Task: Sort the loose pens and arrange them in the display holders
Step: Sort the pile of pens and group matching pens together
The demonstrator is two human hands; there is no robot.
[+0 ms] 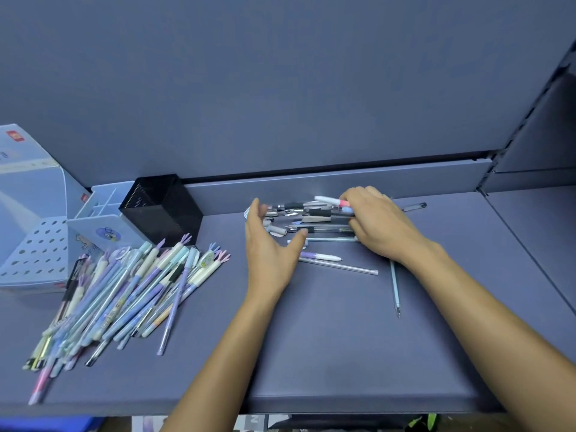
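1. The left hand (271, 244), with thumb and fingers spread wide, cups the left end of a small pile of pens (314, 215) on the shelf (343, 353).
2. The right hand (378, 224) curls its fingers over the pile's right end, gripping it.
3. A purple pen (321, 256) lies just right of the left thumb.
4. Well left of the left hand, a heap of pastel pens (124, 291) lies in front of a black mesh holder (162, 210).

Grey-blue shelf (343, 353) backed by a matching panel (280, 73) — evenly lit.
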